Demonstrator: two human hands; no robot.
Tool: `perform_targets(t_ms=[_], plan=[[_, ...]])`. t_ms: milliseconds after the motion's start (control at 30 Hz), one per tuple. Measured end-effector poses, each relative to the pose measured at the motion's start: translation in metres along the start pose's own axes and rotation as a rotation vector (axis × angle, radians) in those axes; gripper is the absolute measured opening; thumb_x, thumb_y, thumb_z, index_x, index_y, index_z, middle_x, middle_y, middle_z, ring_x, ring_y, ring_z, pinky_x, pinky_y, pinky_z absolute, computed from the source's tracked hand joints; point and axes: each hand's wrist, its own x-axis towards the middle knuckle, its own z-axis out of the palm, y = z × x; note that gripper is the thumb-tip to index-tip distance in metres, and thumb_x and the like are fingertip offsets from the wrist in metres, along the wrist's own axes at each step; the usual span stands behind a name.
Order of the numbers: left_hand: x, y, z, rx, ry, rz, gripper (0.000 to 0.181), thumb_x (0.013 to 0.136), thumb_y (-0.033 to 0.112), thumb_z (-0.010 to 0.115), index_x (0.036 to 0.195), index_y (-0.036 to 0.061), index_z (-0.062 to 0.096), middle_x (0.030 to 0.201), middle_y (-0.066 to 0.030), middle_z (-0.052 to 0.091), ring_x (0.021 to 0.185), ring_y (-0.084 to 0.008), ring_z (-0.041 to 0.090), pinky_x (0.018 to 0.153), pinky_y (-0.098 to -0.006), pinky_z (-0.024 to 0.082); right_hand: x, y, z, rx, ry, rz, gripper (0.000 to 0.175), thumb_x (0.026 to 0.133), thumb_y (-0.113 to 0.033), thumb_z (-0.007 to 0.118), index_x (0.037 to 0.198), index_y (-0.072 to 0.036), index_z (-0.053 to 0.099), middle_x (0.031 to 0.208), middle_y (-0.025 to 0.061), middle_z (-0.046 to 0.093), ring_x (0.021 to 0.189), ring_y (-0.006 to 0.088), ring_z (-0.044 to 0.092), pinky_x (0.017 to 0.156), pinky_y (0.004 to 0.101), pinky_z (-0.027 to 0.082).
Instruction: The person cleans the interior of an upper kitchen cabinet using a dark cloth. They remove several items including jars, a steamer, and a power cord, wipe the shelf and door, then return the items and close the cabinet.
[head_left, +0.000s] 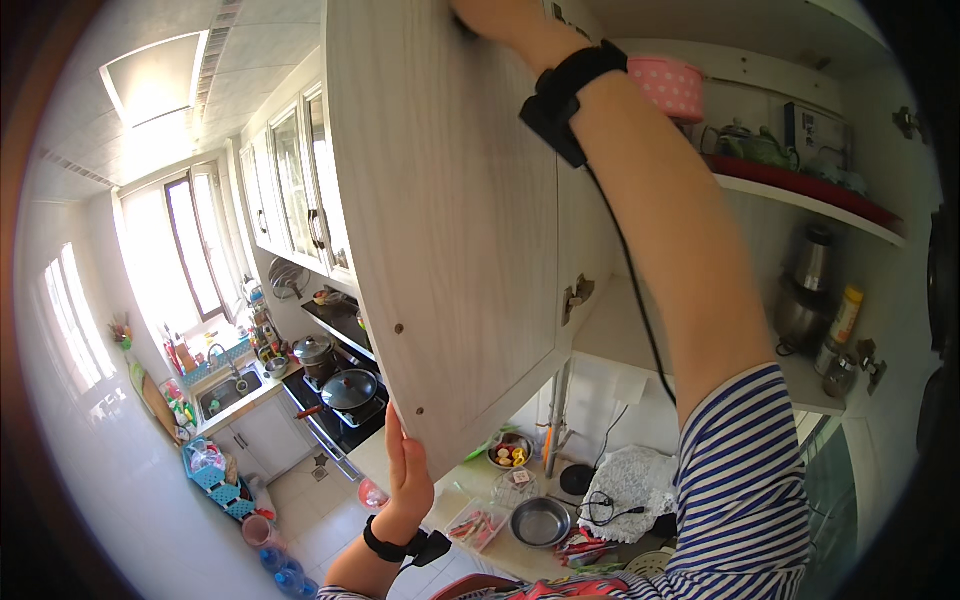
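An open wooden cabinet door (465, 225) stands in front of me, hinged at the right. My left hand (409, 465) rests against the door's lower outer edge, its fingers upright and its far side hidden. My right arm reaches up across the view; the part of my right hand (499, 22) that shows lies near the top of the door's inner face, with the fingers blurred or cut off. Behind the arm, the cabinet shelf (806, 199) holds a pink polka-dot container (666, 88), a green teapot (769, 148) and a red tray. A steel-and-black appliance (810, 289) stands on the cabinet's bottom.
Below, the counter bears a metal bowl (540, 523), a plastic box (476, 525), a bowl of cut food (510, 451) and a white lace cloth (630, 487) with a black cable. A lidded pan (349, 390) is on the stove at left, beyond it a sink (231, 394).
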Motion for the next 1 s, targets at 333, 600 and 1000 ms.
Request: perform_targets(t_ms=[333,600,1000], plan=[[-0.003,-0.006,0.001,0.155,-0.01,0.116,0.061,0.107,0.033,0.031,0.154,0.0028,0.007,0.158,-0.0109,0.021,0.142,-0.0219,0.026,0.115,-0.0383,0.021,-0.041,0.075,-0.051,-0.436,-0.132,0.51,0.054,0.093,-0.017,0.044,0.145,-0.009,0.034,0.134,0.0294,0.05,0.123,0.0483,0.047,0.104,0.0488,0.039],[0.002,0.001,0.002,0.206,-0.003,0.123,0.061,0.107,0.034,0.03,0.154,0.003,0.008,0.158,-0.0116,0.022,0.142,-0.022,0.027,0.114,-0.0386,0.022,-0.036,0.074,-0.033,-0.185,-0.049,0.31,0.035,0.093,-0.012,0.043,0.126,-0.004,0.053,0.121,0.0305,0.057,0.118,0.0456,0.051,0.099,0.0464,0.042],[-0.007,-0.004,0.0,0.157,0.051,0.099,0.065,0.106,0.038,0.029,0.154,0.0004,0.006,0.158,-0.0116,0.021,0.142,-0.0219,0.028,0.114,-0.0382,0.023,-0.222,0.055,-0.038,-0.185,0.088,0.166,0.035,0.088,0.004,0.048,0.123,0.001,0.054,0.13,0.0272,0.054,0.122,0.043,0.051,0.102,0.0437,0.044]])
